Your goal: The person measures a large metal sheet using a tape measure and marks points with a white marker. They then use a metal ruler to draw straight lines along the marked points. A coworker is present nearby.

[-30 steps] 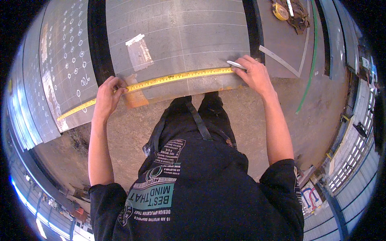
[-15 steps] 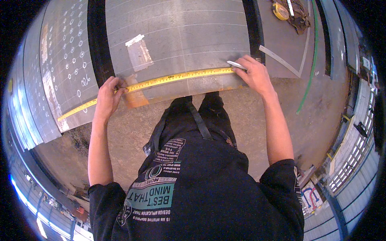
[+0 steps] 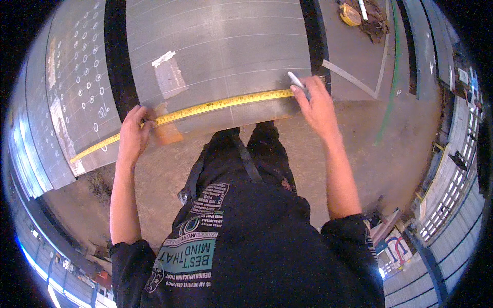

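A yellow tape measure blade (image 3: 210, 106) lies stretched along the near edge of a grey metal plate (image 3: 221, 56) marked with thin white lines. My left hand (image 3: 133, 132) is closed on the blade, pinching it between thumb and fingers beside a dark strip. At the blade's right end, my right hand (image 3: 318, 105) is closed around a white pen-like marker (image 3: 294, 79), its pale end sticking up toward the left. Whether the right fingers also grip the blade is hidden.
Left lies a plate with chalked circles (image 3: 96, 127). At the far right are a yellow tape measure case (image 3: 349, 15), a brown rag (image 3: 375, 25), a white stick (image 3: 363, 9) and a metal square (image 3: 351, 78). A green line (image 3: 390, 97) runs nearby.
My right hand has turned, and the marker now points more upright instead of lying nearly flat. The whole view has shifted slightly; my left hand keeps its place on the blade.
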Available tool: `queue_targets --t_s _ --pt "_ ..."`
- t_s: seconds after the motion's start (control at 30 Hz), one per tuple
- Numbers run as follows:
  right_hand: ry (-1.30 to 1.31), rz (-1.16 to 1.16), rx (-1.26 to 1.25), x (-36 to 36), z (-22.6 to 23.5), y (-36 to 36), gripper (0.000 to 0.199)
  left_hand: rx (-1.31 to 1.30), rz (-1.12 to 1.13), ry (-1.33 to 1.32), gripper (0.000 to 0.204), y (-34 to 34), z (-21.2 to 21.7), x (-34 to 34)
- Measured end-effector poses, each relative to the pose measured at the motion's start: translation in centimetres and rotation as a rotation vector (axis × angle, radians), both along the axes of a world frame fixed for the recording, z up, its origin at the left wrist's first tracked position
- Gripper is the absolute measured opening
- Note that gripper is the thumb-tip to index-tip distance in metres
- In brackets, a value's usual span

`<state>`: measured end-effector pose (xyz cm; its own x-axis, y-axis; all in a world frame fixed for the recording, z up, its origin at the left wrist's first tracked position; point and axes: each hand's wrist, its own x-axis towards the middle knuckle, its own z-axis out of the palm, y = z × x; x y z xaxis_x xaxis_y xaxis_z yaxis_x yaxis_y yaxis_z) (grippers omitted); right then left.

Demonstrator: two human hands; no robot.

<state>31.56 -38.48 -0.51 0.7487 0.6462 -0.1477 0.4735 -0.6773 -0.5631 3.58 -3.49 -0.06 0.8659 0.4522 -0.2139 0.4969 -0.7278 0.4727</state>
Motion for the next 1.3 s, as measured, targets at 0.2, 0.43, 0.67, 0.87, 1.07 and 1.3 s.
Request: queue_targets --t_s 0.2,0.43,0.67,0.87,1.07,1.3 --pt "0.149 -0.2 0.064 -6.9 0.0 0.2 0.028 -0.035 0.006 -0.027 0.019 -0.3 -0.1 0.1" --pt "0.193 -0.37 0.092 -8.7 -1.7 0.8 0.02 0.001 -0.03 0.002 0.028 0.0 -0.7 -0.4" --pt "0.319 -0.395 0.107 -8.3 -1.7 0.6 0.02 0.073 -0.059 0.045 0.039 0.9 -1.8 -1.2" --pt "0.251 -0.372 0.101 -8.2 -2.2 0.5 0.019 0.04 -0.038 0.115 0.042 0.9 -1.4 -1.1" --pt "0.298 -0.355 0.155 -8.1 -2.1 0.6 0.018 0.066 -0.067 0.062 0.046 2.3 -3.3 -2.9" --pt "0.17 -0.35 0.109 -8.7 -2.8 0.9 0.016 0.116 -0.075 0.072 0.043 1.1 -2.0 -1.4"
